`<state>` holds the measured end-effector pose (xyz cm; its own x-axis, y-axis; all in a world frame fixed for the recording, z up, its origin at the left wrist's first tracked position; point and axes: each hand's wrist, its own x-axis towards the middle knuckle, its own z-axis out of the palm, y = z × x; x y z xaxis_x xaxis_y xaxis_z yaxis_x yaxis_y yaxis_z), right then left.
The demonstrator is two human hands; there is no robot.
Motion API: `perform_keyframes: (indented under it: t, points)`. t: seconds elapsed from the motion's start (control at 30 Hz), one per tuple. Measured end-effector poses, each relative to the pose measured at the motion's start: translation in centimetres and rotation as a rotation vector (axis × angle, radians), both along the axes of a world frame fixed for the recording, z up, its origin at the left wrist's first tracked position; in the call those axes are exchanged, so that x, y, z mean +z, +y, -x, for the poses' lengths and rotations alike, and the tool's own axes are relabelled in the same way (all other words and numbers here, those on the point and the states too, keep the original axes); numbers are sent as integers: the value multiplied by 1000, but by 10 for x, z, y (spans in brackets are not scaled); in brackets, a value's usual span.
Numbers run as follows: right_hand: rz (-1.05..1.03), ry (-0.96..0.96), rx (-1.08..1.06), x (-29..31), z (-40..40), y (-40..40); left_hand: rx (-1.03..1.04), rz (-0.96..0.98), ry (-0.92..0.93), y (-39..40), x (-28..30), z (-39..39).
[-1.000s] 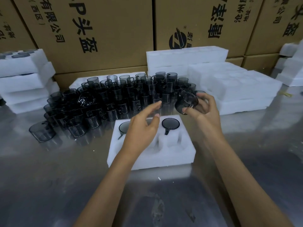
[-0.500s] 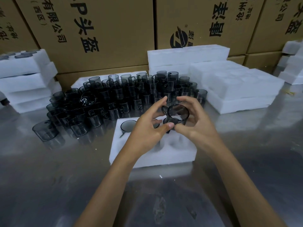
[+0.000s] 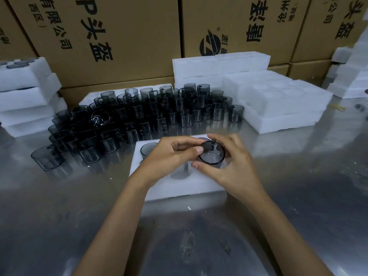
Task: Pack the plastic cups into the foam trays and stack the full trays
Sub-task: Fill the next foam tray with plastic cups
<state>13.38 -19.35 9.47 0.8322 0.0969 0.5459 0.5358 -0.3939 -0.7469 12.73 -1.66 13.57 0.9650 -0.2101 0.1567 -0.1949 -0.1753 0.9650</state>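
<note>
Brown cardboard cartons (image 3: 111,36) wall off the back of a shiny steel table (image 3: 59,226), printed in black with Chinese characters, among them 有限公司 and 头盔; one carton bears a round black logo (image 3: 210,45). At the far left stands a stack of foam trays (image 3: 25,100), dark cup rims showing in the top one. Just right of it a dense crowd of smoky grey plastic cups (image 3: 139,114) with handles fills the table's middle, one loose cup (image 3: 46,159) standing apart at the near left. Behind and right of the crowd lie piles of white foam trays (image 3: 278,102), and more foam rises at the far right edge. In front of the crowd sits the foam tray being filled (image 3: 179,188), with a packed cup (image 3: 148,150) in its far left pocket. The left hand (image 3: 169,158) pinches the near rim of a held cup (image 3: 212,155) above the tray's right side, thumb against it. The right hand (image 3: 235,168) curls round the same cup from the right, covering the pocket beneath.
</note>
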Motion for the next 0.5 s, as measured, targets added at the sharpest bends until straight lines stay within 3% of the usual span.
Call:
perform_keyframes:
  t: [0.1, 0.23, 0.37, 0.5]
  points:
    - [-1, 24, 6, 2, 3, -1, 15, -28, -11, 1, 0, 0]
    - [-218, 140, 45, 6, 0, -8, 26, -119, -9, -2, 0, 0]
    - [-221, 211, -8, 2, -5, -8, 48, -160, -22, -5, -1, 0]
    - [-354, 535, 105, 2, -10, -21, 69, -215, -71, -2, -3, -1]
